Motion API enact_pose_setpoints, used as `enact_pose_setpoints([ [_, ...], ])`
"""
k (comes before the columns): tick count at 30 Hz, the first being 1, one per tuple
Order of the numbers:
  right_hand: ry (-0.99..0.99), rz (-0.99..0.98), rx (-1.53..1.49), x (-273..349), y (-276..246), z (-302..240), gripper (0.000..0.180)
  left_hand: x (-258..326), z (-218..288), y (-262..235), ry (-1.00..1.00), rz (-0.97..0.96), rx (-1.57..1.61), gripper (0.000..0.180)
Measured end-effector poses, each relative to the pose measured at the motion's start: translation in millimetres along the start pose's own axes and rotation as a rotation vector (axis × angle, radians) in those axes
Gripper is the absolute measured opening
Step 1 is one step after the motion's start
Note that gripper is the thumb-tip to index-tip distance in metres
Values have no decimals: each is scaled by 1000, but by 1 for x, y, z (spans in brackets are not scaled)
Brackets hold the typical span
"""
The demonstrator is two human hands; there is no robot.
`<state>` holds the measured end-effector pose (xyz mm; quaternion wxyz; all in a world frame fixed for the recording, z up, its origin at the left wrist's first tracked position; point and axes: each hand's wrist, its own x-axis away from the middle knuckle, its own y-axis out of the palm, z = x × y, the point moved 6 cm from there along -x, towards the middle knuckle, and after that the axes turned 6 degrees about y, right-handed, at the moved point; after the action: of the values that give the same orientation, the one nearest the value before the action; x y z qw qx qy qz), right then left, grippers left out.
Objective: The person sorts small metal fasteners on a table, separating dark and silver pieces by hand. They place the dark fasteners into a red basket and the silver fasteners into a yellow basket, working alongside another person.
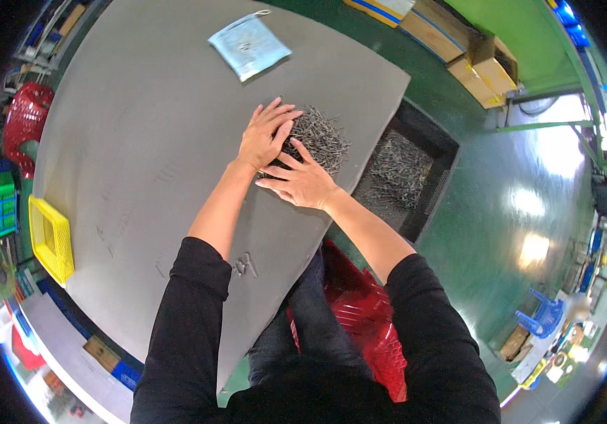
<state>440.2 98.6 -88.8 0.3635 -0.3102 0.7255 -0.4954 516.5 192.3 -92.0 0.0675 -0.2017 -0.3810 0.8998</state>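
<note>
A heap of thin dark metal pins or wire-like pieces [326, 141] lies on the grey table near its right edge. My left hand [262, 140] rests against the heap's left side, fingers stretched and spread over the pieces. Just nearer to me, my right hand [305, 182] lies along the heap's near side, its fingers also apart and pointing left. The two hands almost meet, and parts of the heap are hidden beneath them. A few loose metal pieces [245, 265] lie on the table closer to my body.
A black crate [447, 169] holding more such pieces stands below the table's right edge. A light blue pouch [250, 48] lies at the far end of the table [141, 127]. At left is a yellow basket [64, 244]. Cardboard boxes [483, 74] sit beyond, far right.
</note>
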Motion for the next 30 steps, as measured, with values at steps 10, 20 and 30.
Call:
enact_pose_setpoints([
  [10,458,-40,125,134,-42,44,44,-31,117,119,283,-156,158,38],
  [20,1032,102,151,169,-60,77,32,34,140,43,91,-78,424,29],
  [30,831,28,146,-67,47,-39,57,388,-112,-256,-967,743,-540,42],
])
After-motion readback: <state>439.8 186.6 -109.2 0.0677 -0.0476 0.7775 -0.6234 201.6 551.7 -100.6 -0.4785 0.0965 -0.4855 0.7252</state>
